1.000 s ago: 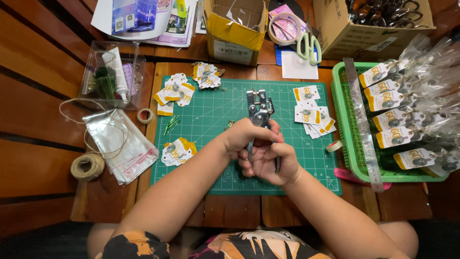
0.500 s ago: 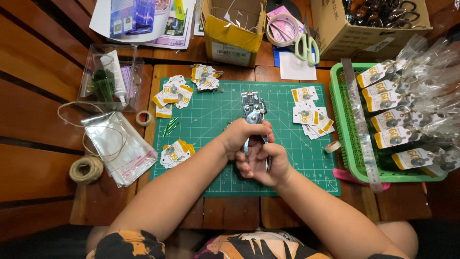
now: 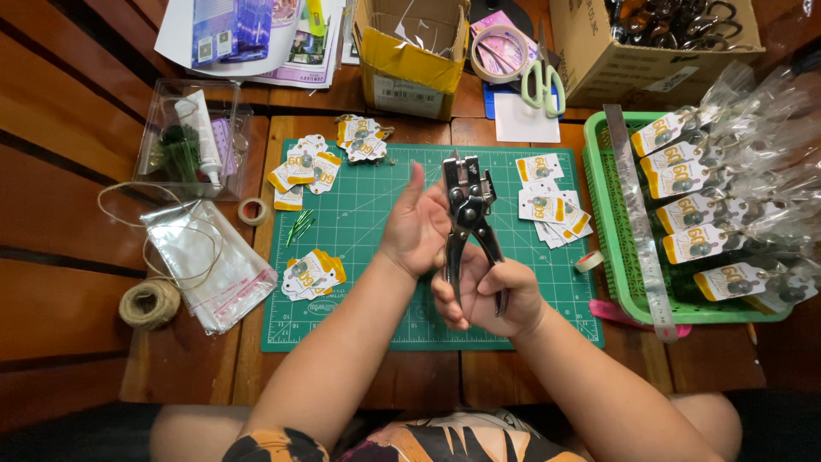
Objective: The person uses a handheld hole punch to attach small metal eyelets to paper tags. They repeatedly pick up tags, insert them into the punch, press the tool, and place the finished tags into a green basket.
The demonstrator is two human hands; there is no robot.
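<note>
While the right hand [image 3: 492, 295] grips the punch pliers [image 3: 469, 214] and the left hand [image 3: 416, 227] rests half-open against them, a green mat [image 3: 368, 257] covers the cluttered wooden table [image 3: 77, 282].

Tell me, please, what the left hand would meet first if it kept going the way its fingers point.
The left hand points up the green cutting mat, away from the person. Past bare mat, it would probably first reach the heap of small yellow-and-white cards at the mat's far edge, though height above the mat is unclear.

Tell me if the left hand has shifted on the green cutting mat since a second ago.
Yes. The left hand has opened and lifted off the punch pliers, fingers toward the mat's far edge.
</note>
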